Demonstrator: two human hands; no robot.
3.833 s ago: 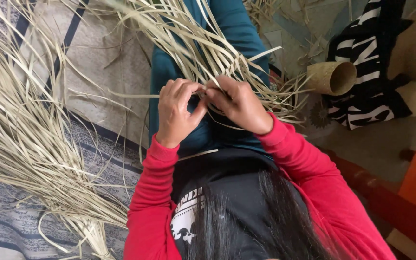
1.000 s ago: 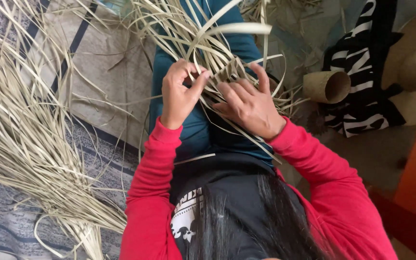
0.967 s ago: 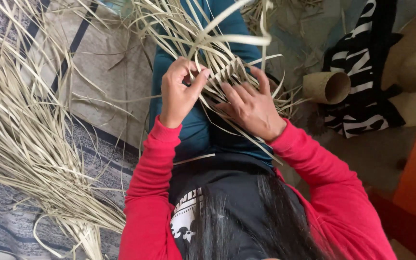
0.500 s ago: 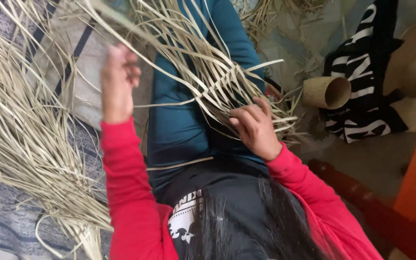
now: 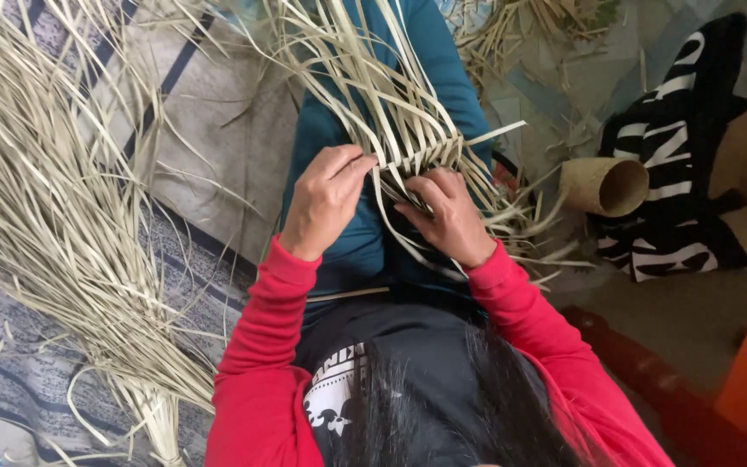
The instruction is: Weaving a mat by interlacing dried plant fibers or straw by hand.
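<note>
While a strip is pinched by the left hand and the weave is pressed flat under the right hand, rows could be loosened by slack.

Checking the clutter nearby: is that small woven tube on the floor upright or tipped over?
Tipped over: the woven tube lies on its side, its open mouth facing sideways.

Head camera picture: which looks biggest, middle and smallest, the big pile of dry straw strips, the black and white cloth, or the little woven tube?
1. Pile of dry strips, clearly largest.
2. Black and white cloth.
3. Woven tube, smallest.
All lie at a similar distance, so the order seems safe.
</note>
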